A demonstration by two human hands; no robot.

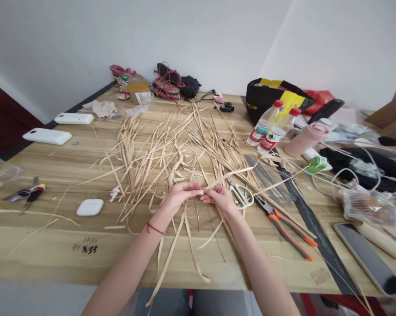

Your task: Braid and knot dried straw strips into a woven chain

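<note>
Close together at the table's middle, both hands pinch a pale flat straw strip [232, 176]. My left hand [181, 196] is closed on its near end, with the fingertips meeting those of my right hand [219, 199]. From the right fingers the strip's free length rises to the far right. Just beyond the left hand lies a pale, wrapped, branch-like straw piece [176, 166]. Scissors with pale handles [245, 197] rest right beside my right hand. Further right are pliers with orange and grey grips [291, 230]. A thin metal rod [198, 215] shows below the fingers.
Loose straw strips [132, 149] spread over the wooden table [53, 254]. Two water bottles [276, 131], a pink tumbler [306, 139] and a black-yellow bag [263, 98] stand at the right. A phone [365, 254] lies near the right edge. A white earphone case [90, 207] is at left.
</note>
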